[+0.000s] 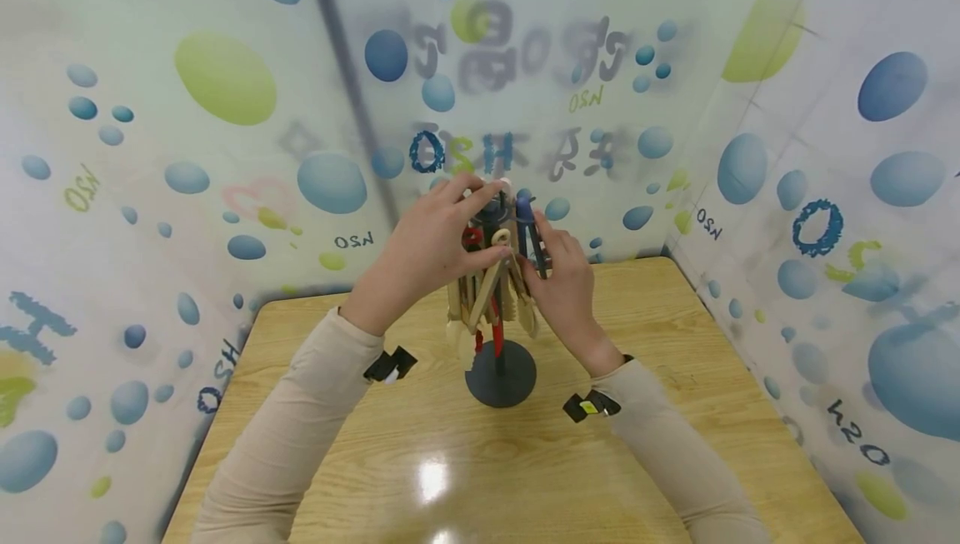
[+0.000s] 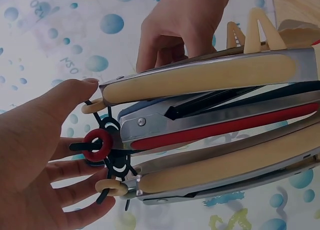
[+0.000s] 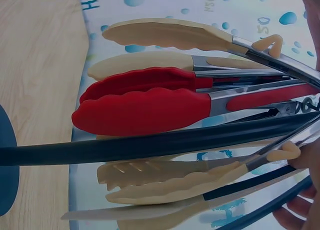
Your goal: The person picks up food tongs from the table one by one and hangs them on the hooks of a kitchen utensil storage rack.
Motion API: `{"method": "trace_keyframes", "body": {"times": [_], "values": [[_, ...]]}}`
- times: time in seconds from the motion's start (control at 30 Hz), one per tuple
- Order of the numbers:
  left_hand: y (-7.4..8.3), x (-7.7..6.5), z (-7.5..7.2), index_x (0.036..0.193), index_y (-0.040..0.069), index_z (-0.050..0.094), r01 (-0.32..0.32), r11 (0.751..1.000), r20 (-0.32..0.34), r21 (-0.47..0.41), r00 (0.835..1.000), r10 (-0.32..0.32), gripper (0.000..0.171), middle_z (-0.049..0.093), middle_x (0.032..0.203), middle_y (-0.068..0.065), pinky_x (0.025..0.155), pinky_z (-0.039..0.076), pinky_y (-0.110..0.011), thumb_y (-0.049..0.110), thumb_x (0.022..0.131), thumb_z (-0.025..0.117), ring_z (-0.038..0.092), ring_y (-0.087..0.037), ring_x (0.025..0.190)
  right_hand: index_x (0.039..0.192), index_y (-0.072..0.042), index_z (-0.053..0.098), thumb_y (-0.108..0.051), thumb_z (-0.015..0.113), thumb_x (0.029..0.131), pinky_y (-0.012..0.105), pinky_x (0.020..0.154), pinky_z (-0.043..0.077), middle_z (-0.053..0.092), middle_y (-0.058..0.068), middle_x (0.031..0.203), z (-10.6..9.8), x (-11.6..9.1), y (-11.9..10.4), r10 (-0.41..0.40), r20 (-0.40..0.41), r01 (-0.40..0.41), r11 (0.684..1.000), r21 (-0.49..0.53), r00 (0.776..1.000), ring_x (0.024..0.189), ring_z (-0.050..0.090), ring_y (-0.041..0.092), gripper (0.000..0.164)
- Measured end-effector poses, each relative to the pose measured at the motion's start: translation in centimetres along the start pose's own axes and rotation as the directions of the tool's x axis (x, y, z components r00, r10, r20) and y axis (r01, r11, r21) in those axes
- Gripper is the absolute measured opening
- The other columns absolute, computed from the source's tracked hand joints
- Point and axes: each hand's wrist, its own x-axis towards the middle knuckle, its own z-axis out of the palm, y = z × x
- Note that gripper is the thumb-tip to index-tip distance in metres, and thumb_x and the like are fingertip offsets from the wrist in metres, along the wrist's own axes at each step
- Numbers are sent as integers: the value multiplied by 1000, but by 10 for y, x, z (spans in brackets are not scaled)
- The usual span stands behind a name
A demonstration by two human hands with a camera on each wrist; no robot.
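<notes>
A dark utensil rack stands upright on the table, with several tongs hung round its top. Beige-handled tongs and red tongs hang by loops from its hooks. My left hand holds the rack's top, fingers over and behind the hooks. In the left wrist view, its thumb touches a beige loop. On the rack's right side, my right hand grips blue-handled tongs between thumb and fingers. Dark handles pass beside its fingers in the right wrist view; the tongs' far ends are partly hidden.
A wooden table bears the rack near its back edge. Walls printed with blue and green spots stand close behind and at both sides. Beige slotted and scalloped heads hang close together beside the pole.
</notes>
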Motion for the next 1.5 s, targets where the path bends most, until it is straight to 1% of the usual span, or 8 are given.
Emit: {"method": "trace_keyframes", "body": {"times": [0.27,0.47,0.83,1.03,1.17,1.33,1.43,1.5], "values": [[1,0,1,150,17,46,15,1000,14,1,1000,-15,80,53,134,-9,84,53,-42,55,85,72,58,-27,107,150,-14,44,-20,75,89,37,61,55,65,16,99,3,-1,-2,19,9,-19,1000,-3,1000,74,63,30,68],[2,1,4,151,16,42,1,999,6,36,1000,-1,83,51,135,-12,80,53,-43,56,85,72,57,-29,108,148,-10,46,-20,72,91,38,61,54,64,15,99,1,0,-4,35,21,-35,999,-22,999,75,62,29,63],[1,4,10,155,15,35,5,999,16,52,1000,-5,89,48,134,-13,78,52,-42,58,85,70,54,-27,102,147,-12,46,-21,71,92,40,60,53,66,15,101,-1,2,0,43,39,-42,999,-19,998,78,64,30,61],[-1,5,13,155,14,34,8,999,20,40,1000,-9,88,44,140,-14,86,51,-45,57,86,69,52,-30,112,147,-13,46,-23,69,93,38,59,51,66,11,104,-3,3,5,50,74,-48,998,-30,996,80,63,28,60],[-3,3,14,157,18,30,0,998,-21,56,1000,1,90,41,147,-15,98,48,-51,59,86,68,47,-34,124,147,-16,46,-25,68,94,38,63,51,66,10,108,-10,4,6,57,84,-53,998,-41,995,86,61,25,59],[-2,-12,11,158,20,27,-31,993,-94,115,995,42,93,36,155,-15,113,37,-56,60,85,69,39,-37,138,147,-19,48,-23,69,94,43,77,52,64,12,120,-28,-1,1,3,74,-4,1000,9,997,102,59,29,57],[1,-32,15,158,18,27,-82,986,-113,144,989,99,94,32,158,-14,116,33,-55,58,84,71,34,-37,142,147,-18,49,-24,70,93,47,89,49,61,14,128,-39,-10,-4,-75,92,71,996,50,993,113,56,32,58],[4,-49,19,158,18,26,-115,983,-104,146,986,131,97,28,161,-13,117,31,-56,58,83,72,30,-36,145,147,-16,49,-31,68,95,50,98,46,58,14,134,-44,-18,-6,-135,120,127,990,68,984,119,54,33,57]]}}
